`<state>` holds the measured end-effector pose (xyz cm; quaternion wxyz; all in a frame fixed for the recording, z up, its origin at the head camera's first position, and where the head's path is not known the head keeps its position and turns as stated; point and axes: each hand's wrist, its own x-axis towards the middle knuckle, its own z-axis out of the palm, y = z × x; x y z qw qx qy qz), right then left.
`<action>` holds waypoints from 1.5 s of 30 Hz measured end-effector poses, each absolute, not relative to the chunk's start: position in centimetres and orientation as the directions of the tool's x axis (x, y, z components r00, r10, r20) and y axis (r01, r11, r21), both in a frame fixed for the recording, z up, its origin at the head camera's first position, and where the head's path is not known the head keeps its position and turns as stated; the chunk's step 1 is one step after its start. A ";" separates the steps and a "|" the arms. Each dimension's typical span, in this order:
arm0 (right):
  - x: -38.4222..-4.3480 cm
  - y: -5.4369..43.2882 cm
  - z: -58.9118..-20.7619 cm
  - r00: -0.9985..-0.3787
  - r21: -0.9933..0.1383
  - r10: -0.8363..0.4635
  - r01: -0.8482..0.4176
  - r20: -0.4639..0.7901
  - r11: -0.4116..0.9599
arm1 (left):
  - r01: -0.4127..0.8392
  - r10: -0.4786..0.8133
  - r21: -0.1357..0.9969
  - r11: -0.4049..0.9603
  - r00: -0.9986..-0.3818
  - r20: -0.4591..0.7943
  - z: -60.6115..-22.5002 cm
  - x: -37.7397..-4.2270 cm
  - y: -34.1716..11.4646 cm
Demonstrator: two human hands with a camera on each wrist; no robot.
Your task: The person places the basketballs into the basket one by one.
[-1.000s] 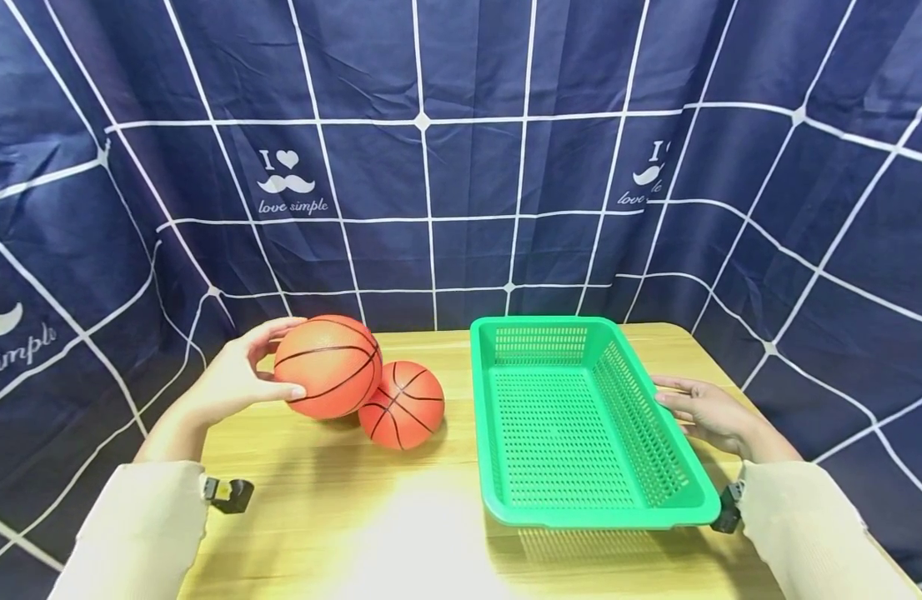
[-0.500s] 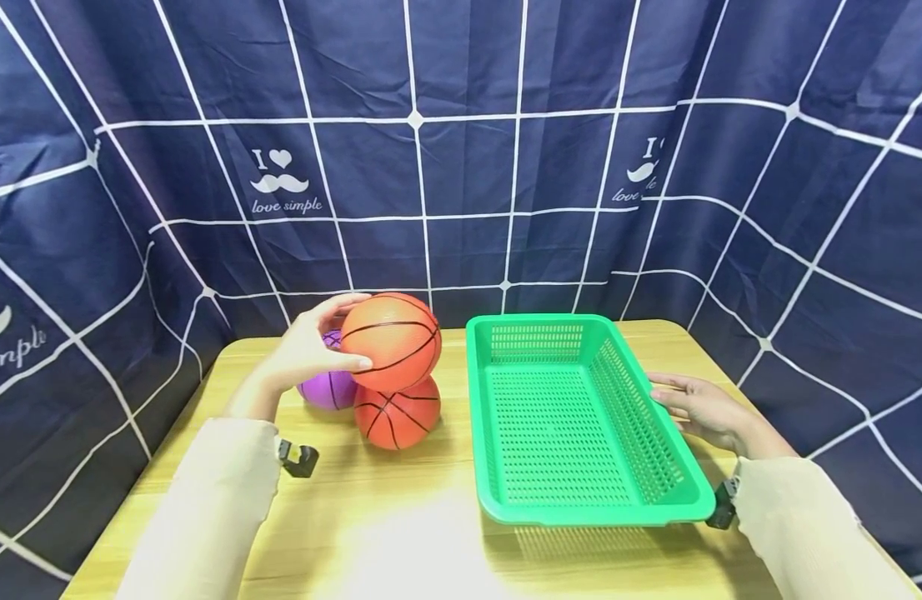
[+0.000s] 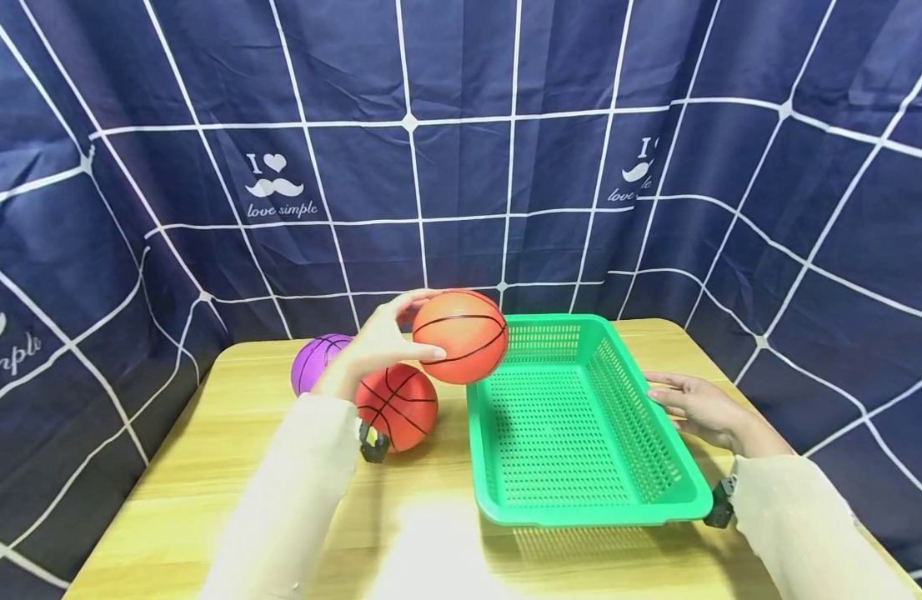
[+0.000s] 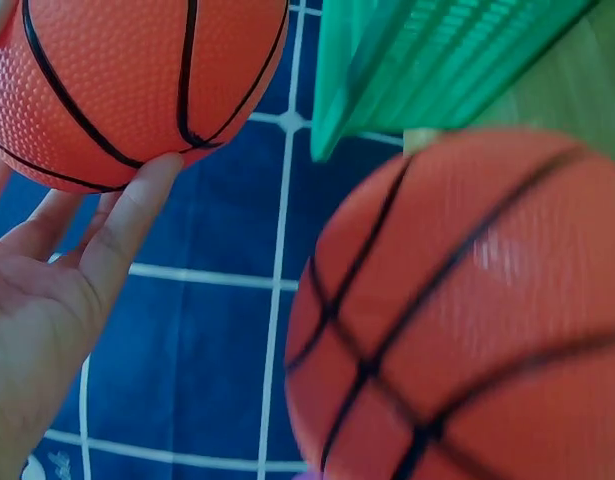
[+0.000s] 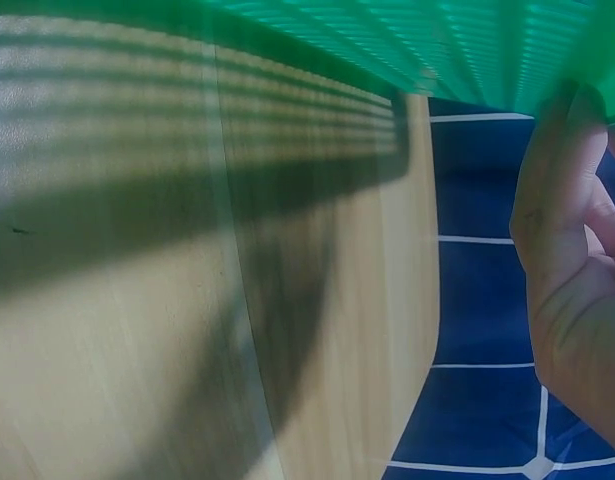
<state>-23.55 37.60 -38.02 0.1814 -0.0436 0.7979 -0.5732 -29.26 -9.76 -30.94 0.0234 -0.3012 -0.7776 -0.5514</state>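
Observation:
In the head view my left hand (image 3: 382, 337) grips an orange toy basketball (image 3: 464, 342), fingers behind it and thumb on its near side. The ball is held up over the left rim of the green plastic basket (image 3: 474, 450). A second orange basketball (image 3: 401, 408) rests on the table just below my left wrist, large and close in the left wrist view. Beyond my wrist sits a purple basketball (image 3: 313, 360), partly hidden by the arm. My right hand (image 3: 697, 408) touches the basket's right side with its fingers extended; in the right wrist view its fingertips meet the green wall.
The wooden table (image 3: 228, 467) ends at its back edge before a dark blue curtain (image 3: 363, 167) with white lines, which encloses the back and sides. Nothing lies inside the basket.
My left hand has carried the orange basketball rightward, past the other orange ball to the basket's left rim. The purple ball has come into sight behind it. The right hand stays by the basket.

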 end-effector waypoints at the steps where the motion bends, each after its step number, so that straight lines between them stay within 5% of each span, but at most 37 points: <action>1: -23.5 37.6 -38.0 -0.930 -0.930 -0.277 0.138 -0.239 0.340 | 0.496 0.445 0.845 0.201 -0.814 0.372 -31.1 -29.5 -9.2; 22: -23.5 37.7 -38.3 -0.929 -0.941 -0.277 0.159 -0.245 0.299 | 0.409 0.389 0.891 0.198 -0.867 0.312 -33.3 -31.9 0.9; 45: -23.7 37.9 -38.5 -0.920 -0.967 -0.327 0.158 -0.219 0.202 | 0.229 0.155 0.918 0.322 -0.970 0.188 -36.4 -32.0 8.3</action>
